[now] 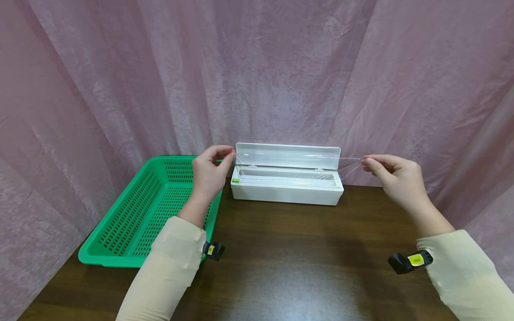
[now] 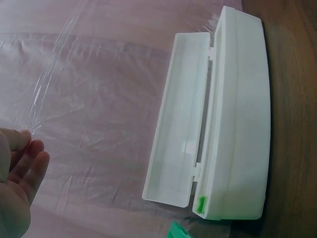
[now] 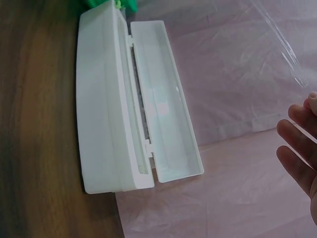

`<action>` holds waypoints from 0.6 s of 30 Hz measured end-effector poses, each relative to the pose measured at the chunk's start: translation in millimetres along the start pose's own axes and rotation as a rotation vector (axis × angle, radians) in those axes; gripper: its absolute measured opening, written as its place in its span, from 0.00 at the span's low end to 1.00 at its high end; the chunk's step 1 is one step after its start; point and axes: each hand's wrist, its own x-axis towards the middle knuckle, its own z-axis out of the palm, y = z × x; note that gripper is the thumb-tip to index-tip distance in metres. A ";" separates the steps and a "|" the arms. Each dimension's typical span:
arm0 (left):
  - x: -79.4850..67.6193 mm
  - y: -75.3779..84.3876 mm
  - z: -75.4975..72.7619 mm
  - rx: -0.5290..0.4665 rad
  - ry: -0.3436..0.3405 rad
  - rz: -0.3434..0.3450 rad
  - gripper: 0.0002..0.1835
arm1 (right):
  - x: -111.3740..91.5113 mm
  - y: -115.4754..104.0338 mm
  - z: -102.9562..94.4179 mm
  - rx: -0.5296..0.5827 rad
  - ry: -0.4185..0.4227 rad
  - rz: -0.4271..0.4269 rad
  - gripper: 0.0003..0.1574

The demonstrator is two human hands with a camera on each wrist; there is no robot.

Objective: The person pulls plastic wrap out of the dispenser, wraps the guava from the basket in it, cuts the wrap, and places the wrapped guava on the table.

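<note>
A sheet of transparent plastic wrap (image 1: 350, 166) stretches between both hands in front of a long white wrap dispenser box (image 1: 287, 194). My left hand (image 1: 209, 174) pinches one end of the film's edge between thumb and fingertips, level with the box's raised lid (image 1: 287, 150). The other end is pinched by my right hand (image 1: 397, 180), out past the box's right side. Lengthwise inside the box lies a pale roll (image 1: 287, 179). In the left wrist view the film (image 2: 42, 91) runs up from the fingertips as a thin, shiny, gathered strip.
To the left stands a green perforated plastic basket (image 1: 120, 261), partly behind the left forearm. A small green slider (image 1: 235, 180) sits at the box's left corner. The brown wooden table (image 1: 281, 249) meets a pink curtain (image 1: 281, 80) behind the box.
</note>
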 end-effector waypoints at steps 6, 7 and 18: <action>-0.6 2.9 -1.0 -0.029 0.010 0.014 0.07 | -0.4 -0.4 -2.0 0.014 0.014 -0.018 0.11; -0.6 3.8 -1.2 -0.032 0.012 0.020 0.07 | -0.2 -1.0 -2.3 0.019 0.017 -0.022 0.11; -0.2 9.6 -4.0 -0.055 0.025 0.047 0.07 | 0.8 -7.3 -4.0 0.050 0.050 -0.034 0.11</action>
